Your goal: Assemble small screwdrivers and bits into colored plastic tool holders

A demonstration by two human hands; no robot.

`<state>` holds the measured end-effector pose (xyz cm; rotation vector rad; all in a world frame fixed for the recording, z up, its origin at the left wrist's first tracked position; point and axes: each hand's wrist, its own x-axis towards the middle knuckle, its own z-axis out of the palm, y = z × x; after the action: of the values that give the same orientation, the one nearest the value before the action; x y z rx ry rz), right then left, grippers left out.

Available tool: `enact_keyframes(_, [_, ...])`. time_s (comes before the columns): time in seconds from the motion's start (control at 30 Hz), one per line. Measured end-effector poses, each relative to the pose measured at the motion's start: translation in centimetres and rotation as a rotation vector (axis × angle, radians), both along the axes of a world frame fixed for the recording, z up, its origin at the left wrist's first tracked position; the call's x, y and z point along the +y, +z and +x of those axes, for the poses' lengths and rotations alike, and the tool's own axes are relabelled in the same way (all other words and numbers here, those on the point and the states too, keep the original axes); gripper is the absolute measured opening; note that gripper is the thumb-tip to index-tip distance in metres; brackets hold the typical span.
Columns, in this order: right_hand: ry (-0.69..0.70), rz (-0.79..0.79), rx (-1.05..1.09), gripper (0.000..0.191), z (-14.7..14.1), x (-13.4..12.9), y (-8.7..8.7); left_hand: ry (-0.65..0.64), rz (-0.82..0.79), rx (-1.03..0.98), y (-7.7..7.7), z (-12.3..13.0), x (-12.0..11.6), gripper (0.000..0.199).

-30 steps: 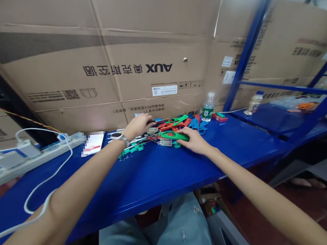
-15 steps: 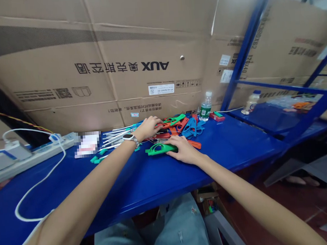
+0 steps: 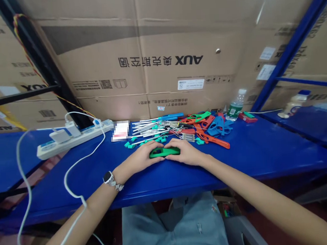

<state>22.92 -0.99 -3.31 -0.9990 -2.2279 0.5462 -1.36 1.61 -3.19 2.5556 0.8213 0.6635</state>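
The left hand (image 3: 147, 155) and right hand (image 3: 186, 152) grasp opposite ends of one green plastic tool (image 3: 165, 152), positioned over the near-centre of the glossy blue table (image 3: 162, 178). Directly beyond it lies a loose pile of slender metallic rods (image 3: 149, 127) with small green plastic caps (image 3: 130, 145). Blue plastic tools (image 3: 219, 126) and an orange-red plastic tool (image 3: 215, 139) lie to the right, with a clear green-labelled bottle (image 3: 235, 105) standing at the far right of them.

Bare blue worktop (image 3: 167, 178) lies open on the hands' near side and to their right. Behind them, a jumbled pile of slim metal rods (image 3: 147, 129) and orange plastic clamp-like pieces (image 3: 216, 140) blocks a low pass; a loose white cable (image 3: 68, 177) crosses the left side.
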Motion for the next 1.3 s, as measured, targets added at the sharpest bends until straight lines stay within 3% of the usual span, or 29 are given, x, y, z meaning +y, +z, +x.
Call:
enact_keyframes(0.2, [0.003,-0.131,0.128,0.02,-0.5,-0.2,-0.1,0.023,0.019,-0.02,-0.3,-0.6,-0.3,0.037])
enact_keyframes(0.43, [-0.076,0.098,0.021,0.021,0.2,0.3,0.0,0.112,0.064,-0.037,-0.6,-0.7,-0.5,0.05])
enact_keyframes(0.6, [-0.167,0.179,-0.084,0.023,0.3,1.5,0.9,0.124,0.204,-0.026,0.7,-0.3,0.5,0.036])
enact_keyframes(0.77, [-0.296,0.198,-0.032,0.025,0.3,4.4,2.0,0.172,0.301,-0.063,2.1,0.1,1.8,0.044])
enact_keyframes(0.87, [-0.32,0.177,0.025,0.033,0.5,5.6,1.7,0.205,0.39,-0.112,1.9,0.0,0.2,0.048])
enact_keyframes(0.93, [-0.322,0.177,0.044,0.039,0.6,6.0,1.3,0.143,0.422,-0.096,1.4,0.0,-1.6,0.046])
enact_keyframes(1.0, [-0.323,0.186,0.059,0.043,0.6,6.1,0.8,0.039,0.412,0.026,1.0,0.1,-3.0,0.054])
enact_keyframes(1.07, [-0.32,0.185,0.081,0.046,0.5,6.1,0.6,0.008,0.396,0.13,0.6,0.5,-3.4,0.049])
enact_keyframes(1.2, [-0.32,0.144,0.165,0.044,0.5,5.8,0.6,0.052,0.454,0.197,0.6,1.4,-1.7,0.035])
enact_keyframes(1.3, [-0.283,0.072,0.223,0.043,0.9,5.0,0.7,0.108,0.478,0.056,1.2,1.3,-0.7,0.032])
